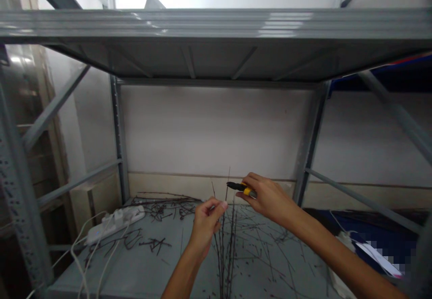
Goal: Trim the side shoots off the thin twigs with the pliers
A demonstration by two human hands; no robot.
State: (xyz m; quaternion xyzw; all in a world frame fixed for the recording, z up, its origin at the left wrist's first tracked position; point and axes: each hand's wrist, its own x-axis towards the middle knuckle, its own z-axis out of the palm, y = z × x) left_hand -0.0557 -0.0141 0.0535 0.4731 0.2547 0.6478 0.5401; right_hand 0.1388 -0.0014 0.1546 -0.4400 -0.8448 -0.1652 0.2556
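My left hand (208,220) is closed, with thumb and forefinger pinching a thin dark twig (228,179) that stands upright. My right hand (265,196) is wrapped round small pliers (241,187) with black jaws and yellow-and-grey handles. Their tip points left and meets the twig a little above my left fingertips. Below the hands, several long thin branches (222,263) with small knobs rise from the front edge of the picture. Where their lower ends rest is out of view.
Cut twig pieces lie scattered on the grey shelf (135,272), with a heap (168,206) at back left. A white power strip (116,224) with cables stands left. A metal upper shelf (216,24) spans overhead between uprights. At right lies a white bag (340,263).
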